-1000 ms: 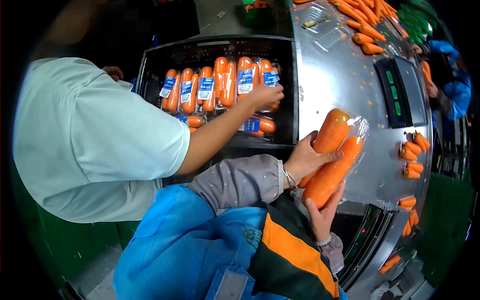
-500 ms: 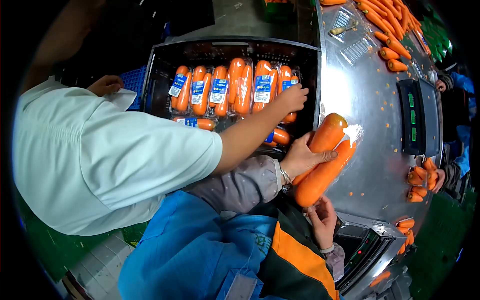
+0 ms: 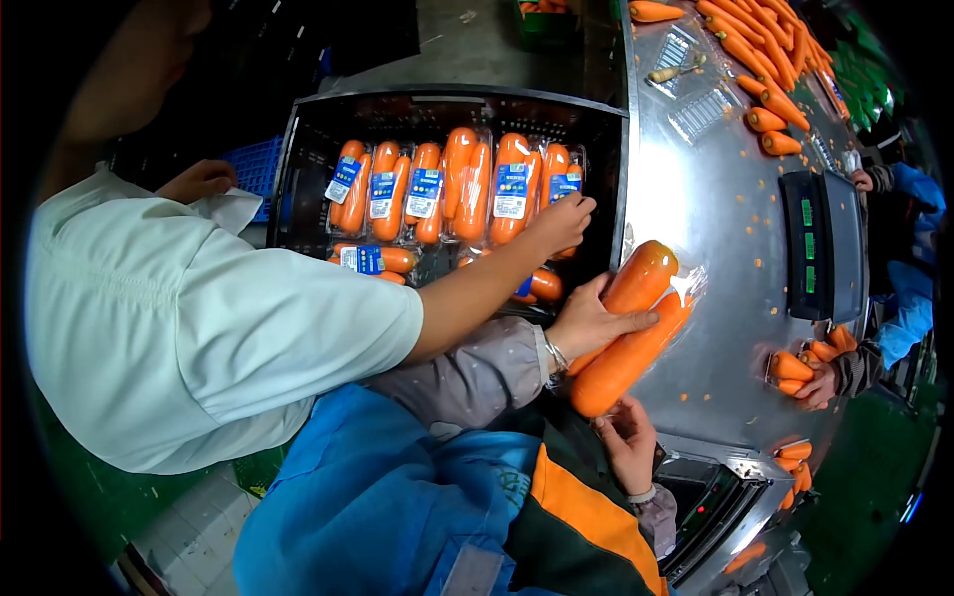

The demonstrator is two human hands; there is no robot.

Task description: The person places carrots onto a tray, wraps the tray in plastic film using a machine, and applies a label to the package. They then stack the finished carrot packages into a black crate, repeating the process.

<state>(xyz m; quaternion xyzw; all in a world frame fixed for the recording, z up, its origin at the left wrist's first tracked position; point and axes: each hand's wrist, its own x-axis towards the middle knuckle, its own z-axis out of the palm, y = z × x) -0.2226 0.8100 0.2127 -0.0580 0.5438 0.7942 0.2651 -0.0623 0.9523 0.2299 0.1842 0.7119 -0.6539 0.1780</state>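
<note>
My left hand [image 3: 603, 323] grips a pack of large carrots [image 3: 636, 343] wrapped in clear plastic film, held tilted over the near edge of the metal table. The thumb lies across the carrots, and film bunches at their upper right side. Just below the pack's lower end is my right hand [image 3: 628, 444], its fingers curled together; whatever they pinch is too small to make out. To the left stands a black crate [image 3: 457, 99] holding several labelled carrot packs [image 3: 464, 184]. Another person's hand [image 3: 563, 224] reaches over it and touches the rightmost pack [image 3: 558, 177].
Loose carrots [image 3: 765, 45] are heaped at the far end of the metal table [image 3: 715, 228]. A scale [image 3: 823, 243] with green displays stands on the right. Beyond it, a co-worker's hand [image 3: 817, 385] holds carrots. A machine [image 3: 711, 507] sits by my right wrist.
My view has shifted slightly. The co-worker's hand on the right has moved left over the table with the carrots. My hands keep nearly the same pose around the pack.
</note>
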